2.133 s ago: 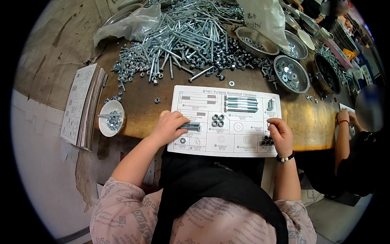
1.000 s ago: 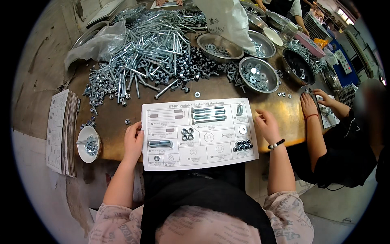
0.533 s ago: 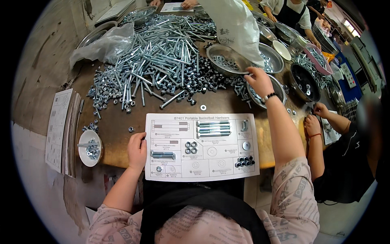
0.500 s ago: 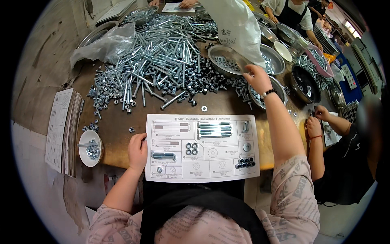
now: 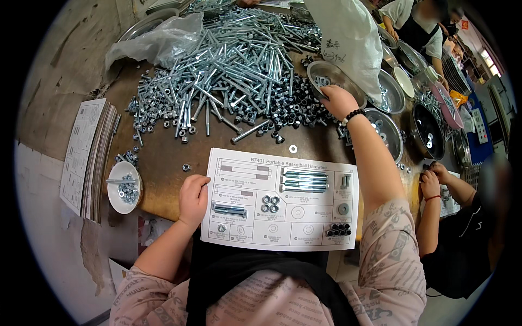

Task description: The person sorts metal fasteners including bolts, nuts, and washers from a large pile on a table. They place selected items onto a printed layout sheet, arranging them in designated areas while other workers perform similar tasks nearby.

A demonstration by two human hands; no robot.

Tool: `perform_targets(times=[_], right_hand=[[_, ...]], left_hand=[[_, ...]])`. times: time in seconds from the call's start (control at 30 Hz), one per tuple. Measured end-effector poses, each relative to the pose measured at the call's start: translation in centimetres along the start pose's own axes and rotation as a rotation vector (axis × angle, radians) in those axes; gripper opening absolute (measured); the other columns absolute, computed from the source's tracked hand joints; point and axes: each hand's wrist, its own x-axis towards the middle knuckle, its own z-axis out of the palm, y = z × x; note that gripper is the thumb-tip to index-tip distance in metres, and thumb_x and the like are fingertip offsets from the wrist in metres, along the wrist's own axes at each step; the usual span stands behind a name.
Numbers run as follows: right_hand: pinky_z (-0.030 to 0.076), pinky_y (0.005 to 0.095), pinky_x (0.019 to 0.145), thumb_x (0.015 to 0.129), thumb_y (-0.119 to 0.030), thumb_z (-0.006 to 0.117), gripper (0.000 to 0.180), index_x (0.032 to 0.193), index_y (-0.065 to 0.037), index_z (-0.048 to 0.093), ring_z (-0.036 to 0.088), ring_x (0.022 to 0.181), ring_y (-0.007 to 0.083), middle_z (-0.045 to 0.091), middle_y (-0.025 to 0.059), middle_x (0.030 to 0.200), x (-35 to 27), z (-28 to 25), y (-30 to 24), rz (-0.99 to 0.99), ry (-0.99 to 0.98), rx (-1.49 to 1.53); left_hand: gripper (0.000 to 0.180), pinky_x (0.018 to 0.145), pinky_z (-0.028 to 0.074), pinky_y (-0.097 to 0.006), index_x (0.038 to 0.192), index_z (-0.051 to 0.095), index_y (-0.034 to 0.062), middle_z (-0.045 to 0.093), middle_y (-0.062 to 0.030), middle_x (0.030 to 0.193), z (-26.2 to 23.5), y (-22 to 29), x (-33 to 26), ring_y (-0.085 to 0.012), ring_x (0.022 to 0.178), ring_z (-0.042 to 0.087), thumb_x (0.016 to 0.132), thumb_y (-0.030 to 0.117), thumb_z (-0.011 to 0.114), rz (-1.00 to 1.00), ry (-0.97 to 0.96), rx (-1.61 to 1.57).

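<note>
A white printed sheet (image 5: 255, 239) lies at the table's near edge, with my left hand (image 5: 194, 201) closed on its left edge. On it rest long bolts (image 5: 305, 180), shorter bolts (image 5: 229, 210), silver nuts (image 5: 270, 204), black-looking nuts (image 5: 339, 230), a flat washer (image 5: 342, 208) and small bolts (image 5: 346, 181). Beyond the sheet, my right hand (image 5: 340, 102) reaches into a metal bowl (image 5: 350, 91) of washers. Its fingers bend down and together at the washers (image 5: 322, 81); the fingertips are partly hidden, so what they pinch does not show.
A big heap of bolts (image 5: 234, 65) and nuts covers the far table. At left stand a white bowl (image 5: 134, 205) of small hardware and a paper stack (image 5: 89, 157). Right are more metal bowls (image 5: 392, 98), a black bowl (image 5: 427, 130) and a co-worker's hands (image 5: 432, 182).
My right hand has come down from the bowl's near rim onto the washers inside it. My left hand stays at the sheet's edge. The whole view has shifted and tilted slightly.
</note>
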Motion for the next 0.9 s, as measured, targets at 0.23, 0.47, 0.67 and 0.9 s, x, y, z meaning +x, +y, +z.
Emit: perform_targets(times=[0.23, 0.47, 0.67, 0.9], right_hand=[[0.048, 0.0386, 0.06, 0.079, -0.008, 0.046, 0.014, 0.088, -0.011, 0.057, 0.061, 0.072, 0.028, 0.062, 0.0097, 0.077, -3.6, 0.7, -4.0, 0.054, 0.157, -0.253], [0.047, 0.034, 0.058, 0.074, -0.007, 0.052, 0.018, 0.09, -0.012, 0.057, 0.06, 0.07, 0.0224, 0.061, 0.003, 0.076, -6.1, 0.5, -6.0, -0.194, 0.443, -0.139], [0.048, 0.0348, 0.064, 0.075, -0.008, 0.051, 0.013, 0.088, -0.012, 0.054, 0.059, 0.076, 0.0234, 0.059, 0.0035, 0.078, -4.8, 0.9, -7.3, -0.272, 0.262, -0.137], [0.047, 0.0359, 0.068, 0.075, -0.013, 0.054, 0.01, 0.084, -0.011, 0.055, 0.059, 0.077, 0.0238, 0.058, 0.0048, 0.079, -2.6, 3.1, -8.0, -0.325, 0.135, -0.156]], left_hand=[[0.016, 0.074, 0.045, -0.036, 0.088, 0.06, -0.0008, 0.057, -0.0143, 0.091, 0.1, 0.0, 0.1, -0.0297, 0.084, 0.055, 0.074, -0.001, 0.052, 0.005, 0.005, 0.002], [0.017, 0.075, 0.044, -0.037, 0.089, 0.06, -0.0001, 0.057, -0.014, 0.093, 0.0, 0.3, 0.1, -0.0296, 0.086, 0.055, 0.075, 0.0, 0.053, -0.02, -0.018, 0.02], [0.017, 0.075, 0.044, -0.037, 0.09, 0.061, 0.0014, 0.057, -0.0129, 0.093, 0.2, 0.0, 0.0, -0.0297, 0.086, 0.055, 0.075, 0.001, 0.053, -0.039, -0.026, 0.033], [0.017, 0.075, 0.044, -0.037, 0.09, 0.061, 0.003, 0.057, -0.0117, 0.094, 0.0, 0.3, -0.1, -0.029, 0.087, 0.055, 0.075, 0.002, 0.054, -0.057, -0.031, 0.043]])
